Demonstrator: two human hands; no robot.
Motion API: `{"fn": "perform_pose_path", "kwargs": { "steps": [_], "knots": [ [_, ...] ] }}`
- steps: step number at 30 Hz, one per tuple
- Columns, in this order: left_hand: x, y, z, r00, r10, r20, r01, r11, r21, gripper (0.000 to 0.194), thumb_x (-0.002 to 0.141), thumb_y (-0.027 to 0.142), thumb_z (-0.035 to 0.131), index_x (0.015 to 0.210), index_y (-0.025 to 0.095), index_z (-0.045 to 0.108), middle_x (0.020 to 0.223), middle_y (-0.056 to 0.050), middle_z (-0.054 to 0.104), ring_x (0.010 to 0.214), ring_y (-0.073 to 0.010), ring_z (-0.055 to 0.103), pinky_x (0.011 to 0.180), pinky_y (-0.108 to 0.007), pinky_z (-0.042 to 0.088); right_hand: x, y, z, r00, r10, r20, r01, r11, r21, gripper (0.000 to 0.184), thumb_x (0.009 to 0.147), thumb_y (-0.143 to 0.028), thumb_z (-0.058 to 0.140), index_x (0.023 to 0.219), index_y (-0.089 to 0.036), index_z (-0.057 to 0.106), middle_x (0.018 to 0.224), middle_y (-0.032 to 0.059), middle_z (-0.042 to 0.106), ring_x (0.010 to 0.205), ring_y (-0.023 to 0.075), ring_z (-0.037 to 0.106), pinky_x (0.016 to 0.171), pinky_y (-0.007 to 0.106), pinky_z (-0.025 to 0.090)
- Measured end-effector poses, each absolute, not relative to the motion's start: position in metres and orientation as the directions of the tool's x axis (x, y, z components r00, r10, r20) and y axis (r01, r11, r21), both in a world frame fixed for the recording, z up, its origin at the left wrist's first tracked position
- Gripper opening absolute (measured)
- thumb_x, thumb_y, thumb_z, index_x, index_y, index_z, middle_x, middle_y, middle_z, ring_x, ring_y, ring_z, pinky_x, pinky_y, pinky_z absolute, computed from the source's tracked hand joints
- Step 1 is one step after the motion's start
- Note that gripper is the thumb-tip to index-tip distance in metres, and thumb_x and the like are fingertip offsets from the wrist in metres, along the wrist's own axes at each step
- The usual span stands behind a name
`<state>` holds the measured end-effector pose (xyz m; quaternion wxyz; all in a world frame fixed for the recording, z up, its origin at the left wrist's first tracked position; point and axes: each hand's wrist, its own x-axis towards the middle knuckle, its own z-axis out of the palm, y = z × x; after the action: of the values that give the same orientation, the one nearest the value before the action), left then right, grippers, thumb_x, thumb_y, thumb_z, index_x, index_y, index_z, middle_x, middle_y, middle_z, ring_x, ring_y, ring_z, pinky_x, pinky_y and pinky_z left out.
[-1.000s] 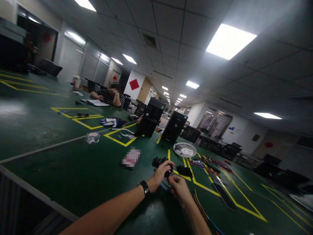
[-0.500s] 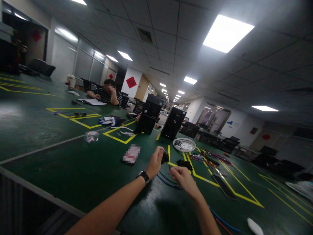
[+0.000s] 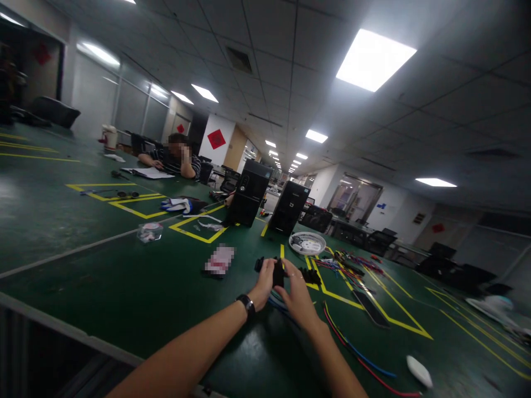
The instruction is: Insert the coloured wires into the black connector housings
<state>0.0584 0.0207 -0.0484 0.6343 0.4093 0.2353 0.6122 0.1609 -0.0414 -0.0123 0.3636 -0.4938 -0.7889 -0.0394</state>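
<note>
Between my hands is a small black block-like part (image 3: pixel 278 273), dark and without readable detail. My left hand (image 3: pixel 262 288) closes on its left side, and a black end sticks out beyond those fingers. My right hand (image 3: pixel 297 293) grips the right side, thumb below and fingertips on top. Just behind the right hand lies a black, ridged piece (image 3: pixel 312 276) on the green table. Blue and green wires (image 3: pixel 279 301) pass beneath the hands, partly hidden by them. Right of my right forearm, red, yellow and blue wires (image 3: pixel 346 342) curve across the tabletop.
Two black computer towers (image 3: pixel 249 193) stand behind a white basket (image 3: pixel 307 243). A phone-like object (image 3: pixel 219 261) lies left of my hands. Loose wires (image 3: pixel 352 262), a dark flat bar (image 3: pixel 371 309) and a white mouse-shaped object (image 3: pixel 418 371) are rightward. A person (image 3: pixel 178 157) sits across the table.
My right hand has moved from below the black part, where it pinched something thin, up against its right side. Both hands now hold the part. The view has shifted slightly.
</note>
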Motion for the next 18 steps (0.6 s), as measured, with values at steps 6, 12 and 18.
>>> {"fn": "perform_pose_path", "kwargs": {
  "steps": [6,12,18],
  "knots": [
    [0.054,0.018,-0.046,0.197,0.957,0.212,-0.427,-0.111,0.897,0.034,0.089,0.047,0.042,0.109,0.020,0.047,0.097,-0.006,0.059,0.097,-0.0187,0.057,0.092,-0.034,0.041,0.192,-0.014,-0.003,-0.342,0.791,0.508,0.839,0.500,-0.214,0.051,0.078,-0.020,0.064,0.127,-0.021,0.053,0.123,0.0114,0.058,0.117,0.0253,0.051,0.101,0.044,0.039],
    [0.044,0.005,-0.043,0.246,0.737,0.630,0.123,-0.668,0.734,0.033,0.087,0.029,0.047,0.118,0.018,0.050,0.117,-0.012,0.053,0.113,-0.0252,0.043,0.104,-0.042,0.029,0.223,0.033,-0.006,-0.104,0.953,0.286,0.995,0.103,0.018,0.043,0.077,-0.019,0.063,0.119,-0.013,0.060,0.119,0.0172,0.059,0.112,0.0293,0.053,0.096,0.040,0.040],
    [0.046,-0.002,-0.041,0.357,0.675,0.646,0.214,-0.732,0.646,0.034,0.088,0.025,0.044,0.120,0.019,0.050,0.117,-0.011,0.052,0.113,-0.0255,0.041,0.101,-0.042,0.031,0.235,0.057,-0.008,-0.027,0.966,0.258,0.999,0.016,0.043,0.052,0.081,-0.021,0.056,0.131,-0.010,0.050,0.126,0.0193,0.057,0.118,0.0309,0.050,0.096,0.038,0.038]
  ]
}}
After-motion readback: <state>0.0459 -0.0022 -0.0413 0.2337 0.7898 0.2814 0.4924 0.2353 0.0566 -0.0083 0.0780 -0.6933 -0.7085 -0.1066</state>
